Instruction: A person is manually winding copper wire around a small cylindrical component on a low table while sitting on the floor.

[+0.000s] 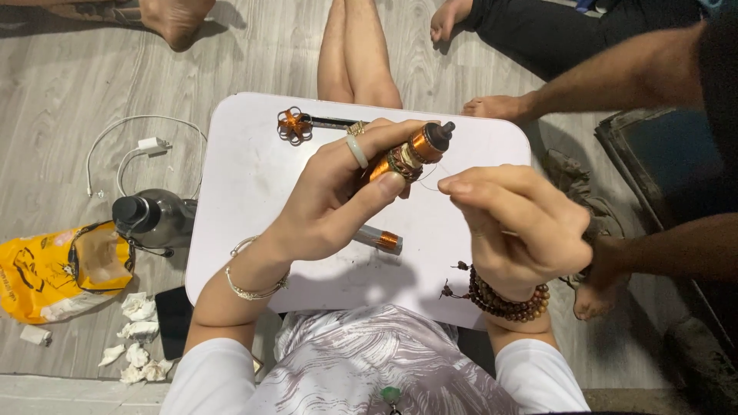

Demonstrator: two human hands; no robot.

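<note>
Grey plank floor (61, 84), with a small white lap table (246, 192) set over the seated person's knees. On the table: a copper wire flower (294, 125) at the far edge, touching a dark rod (332, 121); a second spool (378, 239) lying flat near the middle, half under the left hand. Left hand (338, 196): fingers and thumb closed around a copper wire spool (411, 151), held tilted above the table, its black cap pointing away to the right. Right hand (519, 223): fingertips pinched on a thin wire (432, 178) running off the spool. Left of the table, on the floor: a dark grey bottle (154, 217), capped, contents not visible; a yellow bag (50, 273), torn open, printed in black; crumpled tissues (138, 338); a white charger (146, 146) and cable. Other people's legs and arms lie round the far and right sides.
</note>
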